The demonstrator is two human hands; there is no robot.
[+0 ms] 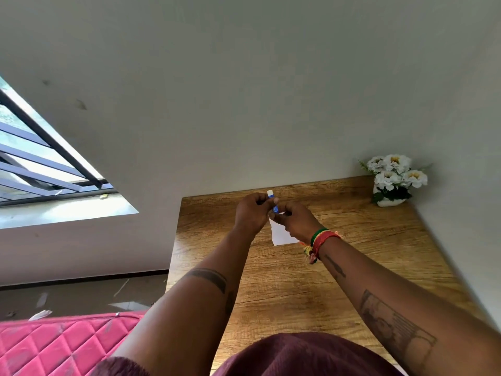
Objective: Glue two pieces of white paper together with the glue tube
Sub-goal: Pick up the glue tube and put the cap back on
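A small blue glue tube (272,202) with a white end stands upright above the far middle of the wooden table (284,280). My left hand (250,213) grips its upper part from the left. My right hand (294,221) pinches its lower part from the right. Below my right hand a piece of white paper (280,234) lies on the table, partly hidden by that hand. I cannot tell whether one sheet or two lie there.
A white pot of white flowers (394,180) stands at the table's far right corner against the wall. Left of the table are a barred window (40,169) and a pink quilted mattress (59,346), with paper scraps on the floor.
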